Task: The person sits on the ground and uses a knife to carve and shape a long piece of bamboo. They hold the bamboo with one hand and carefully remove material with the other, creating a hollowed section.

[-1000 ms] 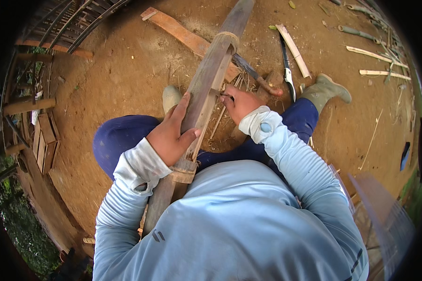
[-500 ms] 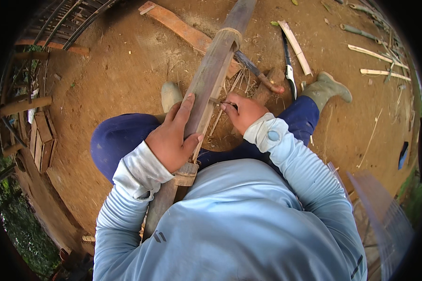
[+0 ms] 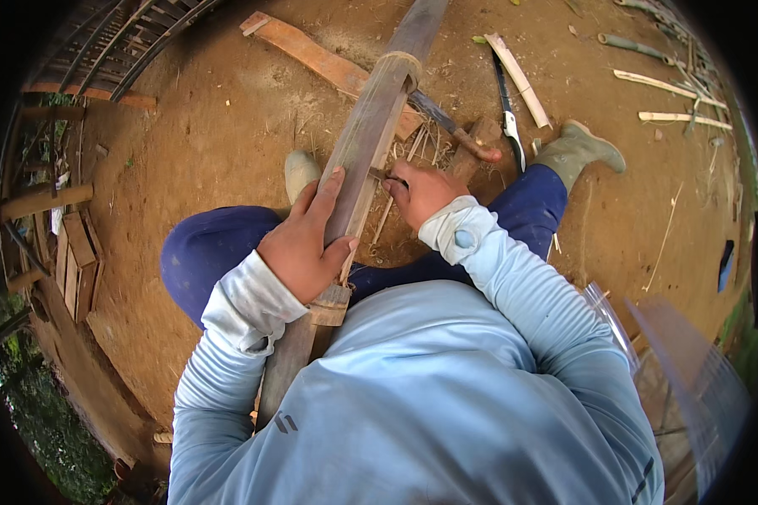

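We see bare dirt ground (image 3: 185, 143) open on the left, while split bamboo strips (image 3: 522, 80) and a long knife (image 3: 505, 109) crowd the upper right. No container shows. The bamboo pole (image 3: 370, 139) runs from the lap up and away toward the top edge, tilted slightly right, between the knees. Our left hand (image 3: 303, 244) wraps its lower part, fingers curled around it. Our right hand (image 3: 421, 189) is closed on a thin sliver (image 3: 387, 177) touching the pole's right side.

Bamboo pole (image 3: 370, 135): far end cut off at the 12 o'clock edge, near end hidden under the torso. Right hand (image 3: 424, 192): fist conceals the small held tool; type indeterminable.
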Available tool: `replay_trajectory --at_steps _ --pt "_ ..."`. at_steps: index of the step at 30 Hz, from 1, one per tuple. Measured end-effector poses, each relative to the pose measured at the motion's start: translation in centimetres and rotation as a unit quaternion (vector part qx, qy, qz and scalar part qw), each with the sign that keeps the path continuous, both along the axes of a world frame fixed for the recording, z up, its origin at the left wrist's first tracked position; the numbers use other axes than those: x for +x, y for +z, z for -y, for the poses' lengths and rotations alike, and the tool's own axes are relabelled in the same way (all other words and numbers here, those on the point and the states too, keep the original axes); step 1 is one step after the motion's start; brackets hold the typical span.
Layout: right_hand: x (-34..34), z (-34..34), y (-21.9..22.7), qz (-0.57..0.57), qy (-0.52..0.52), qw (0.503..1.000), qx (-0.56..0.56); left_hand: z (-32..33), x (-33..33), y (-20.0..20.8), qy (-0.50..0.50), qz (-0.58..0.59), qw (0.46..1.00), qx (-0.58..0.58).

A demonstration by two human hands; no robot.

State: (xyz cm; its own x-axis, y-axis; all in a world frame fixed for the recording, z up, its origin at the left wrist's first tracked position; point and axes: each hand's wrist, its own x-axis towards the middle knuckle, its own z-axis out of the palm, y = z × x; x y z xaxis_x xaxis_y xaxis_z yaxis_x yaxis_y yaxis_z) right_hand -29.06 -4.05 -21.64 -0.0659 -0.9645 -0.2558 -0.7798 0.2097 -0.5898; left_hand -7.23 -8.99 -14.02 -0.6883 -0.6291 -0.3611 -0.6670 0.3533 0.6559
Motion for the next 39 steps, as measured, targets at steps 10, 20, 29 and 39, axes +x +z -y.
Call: replay_trajectory --at_steps 10,20,29,39 --pt "-0.3 0.8 -2.2 0.005 -0.028 0.999 -0.045 -0.1 0.1 0.1 0.000 -0.015 1.000 -0.014" --pt "-1.0 1.5 -2.6 0.000 -0.056 0.998 -0.025 -0.1 -0.3 0.9 0.001 0.011 1.000 -0.004" --pt "-0.2 -0.1 -1.2 0.031 -0.062 0.997 0.023 -0.1 0.1 0.6 0.000 0.006 1.000 -0.010" --pt "-2.9 4.1 -4.2 -0.007 -0.108 0.994 -0.008 0.1 -0.1 0.2 -0.013 -0.007 0.999 -0.039"
